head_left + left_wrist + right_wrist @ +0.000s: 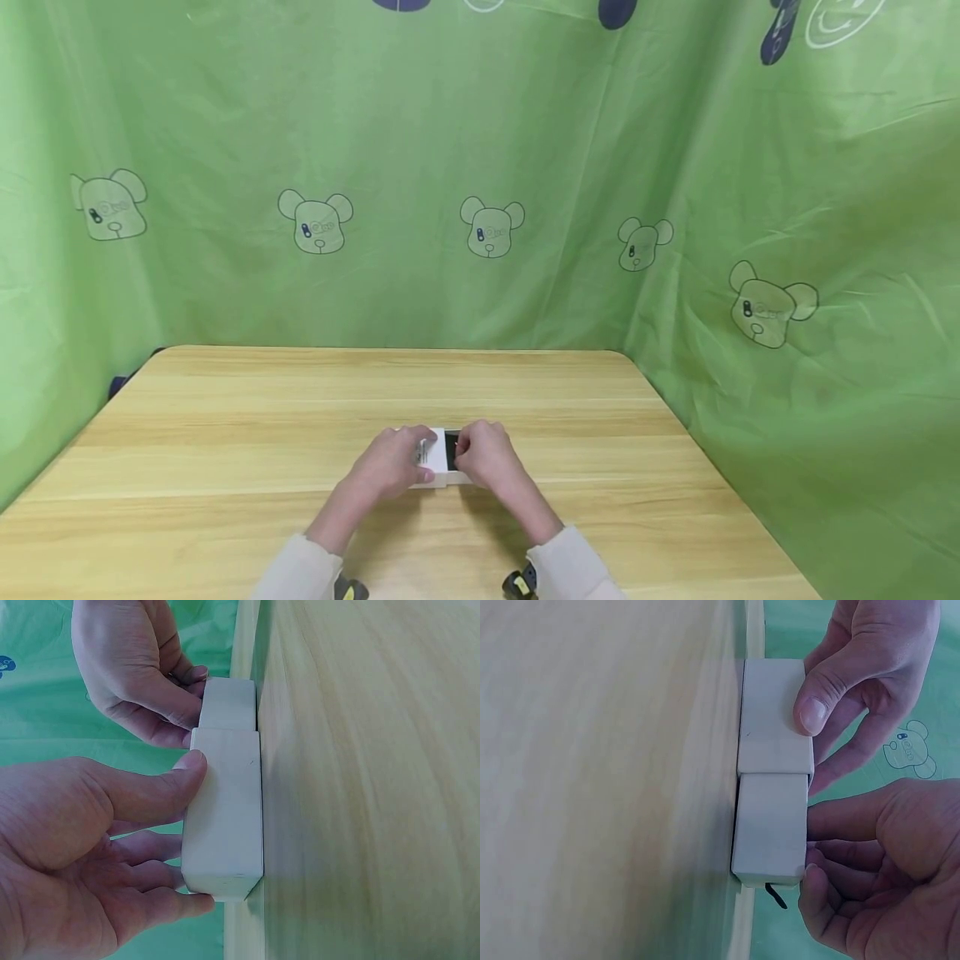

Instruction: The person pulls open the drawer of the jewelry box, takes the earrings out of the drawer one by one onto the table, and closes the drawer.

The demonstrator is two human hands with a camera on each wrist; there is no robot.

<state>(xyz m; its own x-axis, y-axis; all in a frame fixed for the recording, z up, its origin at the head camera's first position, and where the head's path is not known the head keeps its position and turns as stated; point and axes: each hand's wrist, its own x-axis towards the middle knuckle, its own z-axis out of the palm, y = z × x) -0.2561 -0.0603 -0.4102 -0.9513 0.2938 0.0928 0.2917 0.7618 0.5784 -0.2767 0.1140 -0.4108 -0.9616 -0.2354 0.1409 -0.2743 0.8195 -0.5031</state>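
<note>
A white slide-out box (436, 452) lies on the wooden table, its inner tray (771, 825) drawn partly out of the outer sleeve (225, 802) toward the right. My left hand (392, 462) grips the sleeve, thumb on the near face and fingers across the top and left end. Over the tray, my right hand (487, 454) has curled fingers, the tips at its dark inside (451, 450). What those tips pinch, if anything, is hidden. From the tray's right end hangs a thin black tab (777, 895). Small print marks the sleeve's top.
The light wooden table (225, 433) extends around the box on all sides. A green curtain (405, 283) with bear drawings hangs behind it and along both sides. White sleeves and dark wrist devices show at the bottom of the head view.
</note>
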